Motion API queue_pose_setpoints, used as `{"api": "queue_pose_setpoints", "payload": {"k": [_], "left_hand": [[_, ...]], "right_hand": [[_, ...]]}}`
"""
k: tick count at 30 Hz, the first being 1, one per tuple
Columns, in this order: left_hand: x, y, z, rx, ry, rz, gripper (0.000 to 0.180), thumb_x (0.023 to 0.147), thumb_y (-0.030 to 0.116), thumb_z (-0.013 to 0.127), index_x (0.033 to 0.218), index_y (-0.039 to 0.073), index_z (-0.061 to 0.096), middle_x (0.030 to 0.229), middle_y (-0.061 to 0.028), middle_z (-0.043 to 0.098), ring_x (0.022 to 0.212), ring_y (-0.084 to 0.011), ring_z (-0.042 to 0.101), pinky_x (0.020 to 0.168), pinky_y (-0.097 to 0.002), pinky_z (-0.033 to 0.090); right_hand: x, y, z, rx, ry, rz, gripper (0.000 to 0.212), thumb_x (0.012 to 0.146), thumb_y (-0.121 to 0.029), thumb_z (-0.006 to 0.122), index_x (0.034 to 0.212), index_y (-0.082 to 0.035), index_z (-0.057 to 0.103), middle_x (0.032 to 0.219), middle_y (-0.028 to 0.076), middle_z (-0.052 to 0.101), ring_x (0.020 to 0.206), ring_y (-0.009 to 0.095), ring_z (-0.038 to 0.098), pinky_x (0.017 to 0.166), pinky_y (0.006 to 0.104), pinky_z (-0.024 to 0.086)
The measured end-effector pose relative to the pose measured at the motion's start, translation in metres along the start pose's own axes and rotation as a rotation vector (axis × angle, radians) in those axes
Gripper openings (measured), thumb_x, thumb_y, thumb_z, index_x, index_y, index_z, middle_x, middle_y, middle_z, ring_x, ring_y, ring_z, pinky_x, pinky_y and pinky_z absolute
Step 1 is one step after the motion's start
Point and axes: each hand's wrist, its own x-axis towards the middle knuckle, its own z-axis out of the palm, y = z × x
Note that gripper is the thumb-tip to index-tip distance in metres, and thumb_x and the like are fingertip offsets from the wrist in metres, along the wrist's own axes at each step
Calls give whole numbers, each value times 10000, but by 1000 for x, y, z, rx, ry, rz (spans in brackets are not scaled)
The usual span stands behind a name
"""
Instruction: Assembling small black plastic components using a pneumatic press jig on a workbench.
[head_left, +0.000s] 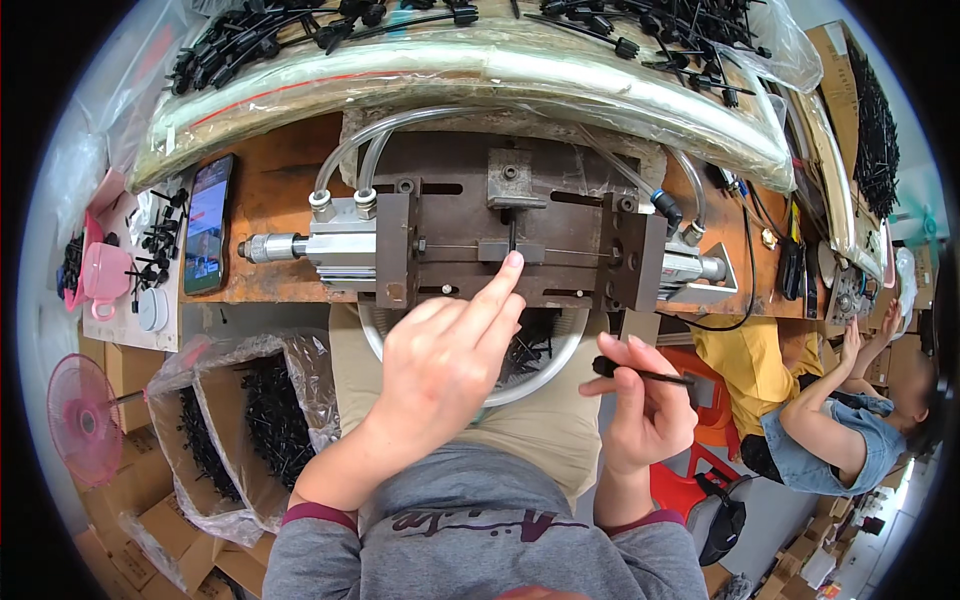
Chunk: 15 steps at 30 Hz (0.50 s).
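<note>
My left hand (455, 345) reaches up to the metal fixture (470, 180) in the middle of the bench. Its index finger is stretched out, the tip touching the lower end of a thin black plastic stem (513, 232) that stands in the small centre block (494, 252). The other fingers are loosely bent and hold nothing I can see. To the right and lower, my right hand (645, 410) pinches a black plastic part (640, 373) with a thick head and a thin stem, lying roughly level.
Air cylinders (345, 245) with clear hoses flank the fixture. A phone (208, 225) and pink cup (105, 272) are at left. Many black parts (690, 40) lie on the plastic-wrapped tray beyond. A lined box (245, 420) of parts stands lower left. Another person (830, 430) works at right.
</note>
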Motion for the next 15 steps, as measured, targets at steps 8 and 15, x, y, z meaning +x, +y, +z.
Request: {"api": "queue_pose_setpoints", "payload": {"k": [8,15], "left_hand": [[0,0,0,5,-6,-41,245,683,120,779,901,51,694,1179,-77,675,589,-160,620,561,-258,487],[2,-3,-5,-67,12,-3,261,682,124,790,917,49,705,1160,-83,681,633,-155,633,549,-255,476]], "right_hand": [[6,-4,-4,439,-188,507,41,817,88,679,807,63,647,839,122,678,528,84,565,477,198,451],[5,-2,3,613,-199,744,190,822,19,732,706,-4,583,691,4,566,501,27,527,421,165,375]]}}
